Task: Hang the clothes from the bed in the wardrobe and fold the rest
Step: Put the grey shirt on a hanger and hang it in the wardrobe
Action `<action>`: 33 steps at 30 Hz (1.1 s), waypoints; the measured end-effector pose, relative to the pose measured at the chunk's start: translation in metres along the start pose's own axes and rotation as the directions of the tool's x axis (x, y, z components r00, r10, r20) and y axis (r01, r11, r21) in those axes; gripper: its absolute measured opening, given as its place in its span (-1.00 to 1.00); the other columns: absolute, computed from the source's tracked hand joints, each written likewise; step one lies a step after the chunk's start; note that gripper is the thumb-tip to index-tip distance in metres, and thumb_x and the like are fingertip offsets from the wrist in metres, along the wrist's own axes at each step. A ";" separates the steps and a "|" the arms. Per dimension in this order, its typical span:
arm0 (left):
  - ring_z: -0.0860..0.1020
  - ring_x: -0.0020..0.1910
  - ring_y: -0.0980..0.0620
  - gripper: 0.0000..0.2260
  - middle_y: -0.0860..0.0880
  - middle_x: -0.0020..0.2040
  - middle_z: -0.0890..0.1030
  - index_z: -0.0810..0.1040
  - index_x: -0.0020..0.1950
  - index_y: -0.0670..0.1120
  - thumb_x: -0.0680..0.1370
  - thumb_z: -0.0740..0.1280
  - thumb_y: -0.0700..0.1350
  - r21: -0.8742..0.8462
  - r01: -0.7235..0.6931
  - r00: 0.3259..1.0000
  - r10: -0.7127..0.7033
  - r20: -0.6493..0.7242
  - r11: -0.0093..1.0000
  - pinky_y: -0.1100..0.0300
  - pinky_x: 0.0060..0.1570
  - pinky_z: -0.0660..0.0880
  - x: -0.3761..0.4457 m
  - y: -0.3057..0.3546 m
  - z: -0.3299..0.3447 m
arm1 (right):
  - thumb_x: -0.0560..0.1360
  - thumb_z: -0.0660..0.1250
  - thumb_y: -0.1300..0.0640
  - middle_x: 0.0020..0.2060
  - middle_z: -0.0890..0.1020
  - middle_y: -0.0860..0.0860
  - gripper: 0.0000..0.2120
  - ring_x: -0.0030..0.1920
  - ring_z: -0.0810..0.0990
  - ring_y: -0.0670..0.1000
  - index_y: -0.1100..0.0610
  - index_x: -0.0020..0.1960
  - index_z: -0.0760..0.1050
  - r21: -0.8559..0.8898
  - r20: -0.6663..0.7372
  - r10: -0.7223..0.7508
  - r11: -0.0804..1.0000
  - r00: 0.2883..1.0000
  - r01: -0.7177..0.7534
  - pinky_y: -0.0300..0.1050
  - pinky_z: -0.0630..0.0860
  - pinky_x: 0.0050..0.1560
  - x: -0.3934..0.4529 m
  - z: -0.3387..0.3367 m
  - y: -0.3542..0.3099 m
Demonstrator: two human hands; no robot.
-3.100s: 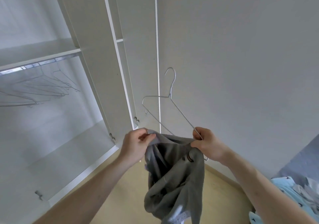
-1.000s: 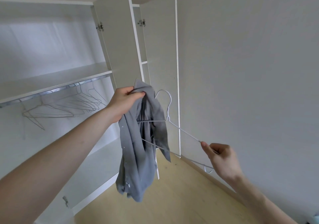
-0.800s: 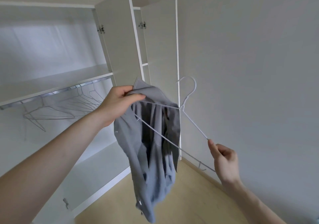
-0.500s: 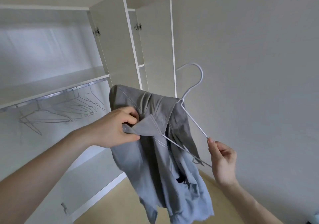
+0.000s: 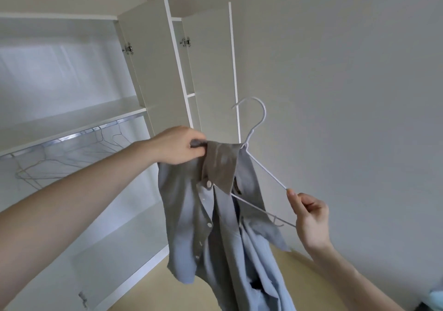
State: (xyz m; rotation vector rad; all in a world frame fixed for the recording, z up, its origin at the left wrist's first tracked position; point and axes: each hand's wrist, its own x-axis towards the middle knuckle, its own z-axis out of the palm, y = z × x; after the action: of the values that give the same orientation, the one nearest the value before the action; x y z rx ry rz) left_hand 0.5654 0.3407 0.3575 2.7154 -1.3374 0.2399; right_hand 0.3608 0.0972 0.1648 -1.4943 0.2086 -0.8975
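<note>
Head view: rail (image 5: 72,136) with spare hangers (image 5: 60,164) sat at left in the open wardrobe (image 5: 148,71). Left hand (image 5: 178,146) pinched the shirt (image 5: 215,215) collar at centre; right hand (image 5: 309,217) pinched the hanger (image 5: 261,167) end. Only one shoulder looked seated, so the shirt could slide off. Floor (image 5: 311,277) lower right, wall (image 5: 347,83) right.

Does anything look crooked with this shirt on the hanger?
Yes. The grey shirt sits only on the left side of the white hanger; the right arm is bare, pinched by the right hand, and the hanger is tilted.
</note>
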 end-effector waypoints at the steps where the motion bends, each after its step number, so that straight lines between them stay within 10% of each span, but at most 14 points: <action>1: 0.48 -0.28 -0.03 -0.71 0.00 -0.33 0.50 0.47 -0.16 -0.06 0.52 0.28 0.16 -0.027 -0.019 1.000 0.019 0.005 0.999 -0.10 -0.18 0.51 -0.001 0.001 0.007 | 0.55 0.43 -0.10 -0.45 0.13 -0.08 -0.41 -0.40 0.09 -0.06 0.01 -0.44 0.12 -0.004 -0.001 0.018 1.000 1.000 -0.018 -0.20 0.07 -0.39 -0.002 -0.005 0.004; 5: 0.21 -0.36 -0.02 -0.59 -0.09 -0.37 0.28 0.19 -0.22 -0.07 0.54 0.24 0.20 -0.079 -0.110 0.986 0.098 -0.137 0.991 0.06 -0.35 0.30 -0.004 0.004 0.026 | 0.52 0.39 -0.26 -0.44 0.26 -0.03 -0.48 -0.39 0.21 -0.05 0.15 -0.36 0.48 -0.063 0.043 0.070 0.996 0.997 -0.067 -0.24 0.16 -0.36 0.001 -0.019 0.020; 10: 0.16 -0.38 0.02 -0.57 -0.05 -0.42 0.20 0.21 -0.29 -0.08 0.54 0.25 0.20 -0.221 -0.049 0.955 -0.019 -0.297 0.974 0.05 -0.37 0.21 0.004 -0.005 0.014 | 0.69 0.06 -0.23 0.09 0.68 -0.01 -0.54 0.13 0.60 0.03 0.01 0.26 0.60 0.404 0.101 0.520 0.758 0.848 -0.513 0.02 0.44 0.21 -0.016 -0.032 0.062; 12: 0.16 -0.37 0.02 -0.58 -0.02 -0.41 0.17 0.22 -0.30 -0.08 0.54 0.26 0.19 -0.267 -0.076 0.948 -0.012 -0.317 0.961 0.04 -0.36 0.20 0.005 -0.008 0.008 | 0.66 0.23 -0.06 0.30 0.64 -0.06 -0.72 0.25 0.60 -0.02 -0.09 0.32 0.56 0.164 0.172 0.573 0.785 0.801 -0.597 0.06 0.45 0.31 -0.039 -0.019 0.080; 16: 0.16 -0.36 0.02 -0.58 -0.07 -0.37 0.16 0.20 -0.33 -0.08 0.55 0.29 0.12 -0.274 -0.127 0.942 0.030 -0.333 0.953 0.04 -0.35 0.15 0.005 -0.007 -0.006 | 0.28 0.62 -0.20 0.32 0.58 -0.34 -0.25 0.28 0.55 -0.28 -0.24 0.42 0.46 -0.143 0.365 0.532 0.843 0.764 -0.519 -0.13 0.49 0.28 -0.054 0.039 0.085; 21: 0.19 -0.37 0.07 -0.59 0.03 -0.39 0.18 0.24 -0.36 -0.08 0.53 0.30 0.10 -0.305 -0.154 0.943 0.048 -0.330 0.940 0.08 -0.35 0.14 -0.001 -0.010 -0.024 | 0.53 0.48 -0.10 -0.22 0.68 -0.37 -0.96 -0.18 0.59 -0.36 -0.17 -0.06 0.68 -0.352 0.348 0.396 0.895 0.850 -0.273 -0.41 0.42 -0.12 -0.028 0.091 0.082; 25: 0.21 -0.40 0.07 -0.58 0.04 -0.42 0.19 0.24 -0.37 -0.08 0.49 0.27 0.18 -0.317 -0.111 0.956 0.014 -0.292 0.942 0.00 -0.34 0.19 -0.022 -0.037 -0.037 | 0.63 0.41 0.08 -0.42 0.56 -0.15 -0.70 -0.32 0.49 -0.11 0.04 -0.29 0.60 -0.241 0.167 0.368 0.915 0.915 -0.324 -0.19 0.42 -0.28 0.027 0.061 0.077; 33: 0.48 -0.38 -0.06 -0.60 0.01 -0.47 0.45 0.34 -0.35 -0.07 0.56 0.21 0.18 0.291 0.063 0.982 -0.007 -0.190 0.955 0.03 -0.31 0.48 -0.057 -0.092 -0.008 | 0.51 0.52 -0.10 -0.44 0.54 -0.15 -0.64 -0.37 0.49 -0.14 0.04 -0.39 0.61 -0.172 0.025 0.168 0.972 0.986 -0.161 -0.29 0.43 -0.34 0.162 0.010 -0.073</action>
State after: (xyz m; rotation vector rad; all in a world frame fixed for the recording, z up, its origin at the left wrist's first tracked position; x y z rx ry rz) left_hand 0.6036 0.4419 0.3524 2.8587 -1.2896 0.7295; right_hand 0.4485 0.0167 0.2971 -1.6240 0.3826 -0.7312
